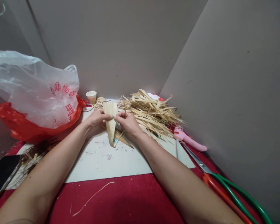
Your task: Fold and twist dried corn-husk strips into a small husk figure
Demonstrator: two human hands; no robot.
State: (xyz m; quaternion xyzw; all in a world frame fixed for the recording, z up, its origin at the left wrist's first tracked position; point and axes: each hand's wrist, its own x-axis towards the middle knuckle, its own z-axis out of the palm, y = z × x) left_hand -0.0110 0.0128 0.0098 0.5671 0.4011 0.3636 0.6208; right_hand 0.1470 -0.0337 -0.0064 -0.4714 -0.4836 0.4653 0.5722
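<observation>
Fingers [106, 117] (left hand [96, 118] + right hand [130, 123]) pinching wide tan dried leaf [110, 129], prob unfinished; straw-coloured strips [151, 108] piled right of it.

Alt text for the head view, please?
A person's left hand and right hand pinch a pale, broad strip above a white sheet. Beyond lies a heap of dried strips; plastic bags sit left, a pink tool and large scissors right.

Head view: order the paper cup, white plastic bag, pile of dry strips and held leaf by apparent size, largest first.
1. White plastic bag
2. Pile of dry strips
3. Held leaf
4. Paper cup

These are sizes as they look in the picture only.
</observation>
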